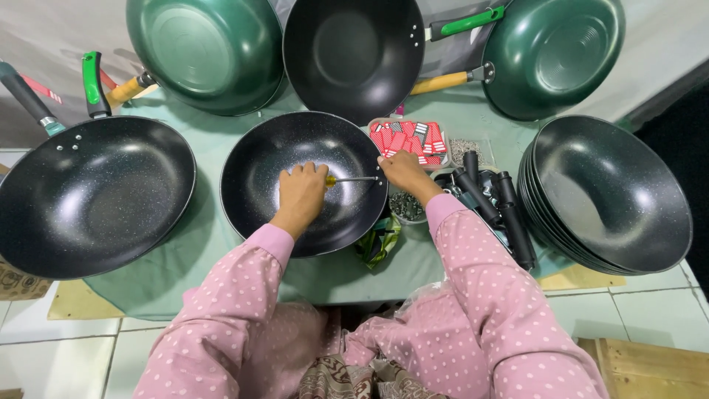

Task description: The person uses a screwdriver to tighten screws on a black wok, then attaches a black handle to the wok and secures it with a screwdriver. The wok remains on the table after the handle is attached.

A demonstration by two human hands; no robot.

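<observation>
A black speckled wok [266, 166] without a handle lies in front of me on the green cloth. My left hand [301, 193] is inside it, closed around the yellow handle of a screwdriver [353, 179] whose metal shaft points right toward the wok's rim. My right hand [402, 171] rests at that right rim, fingers pinched at the screwdriver's tip. What sits under the fingertips is hidden.
A handled black wok [88, 199] lies at left, a stack of black woks [613, 199] at right. Green pans [207, 52] [554, 55] and a black wok [354, 52] stand behind. Black handles [491, 199], a screw tub [405, 207] and a red-tag tray [410, 139] sit beside my right hand.
</observation>
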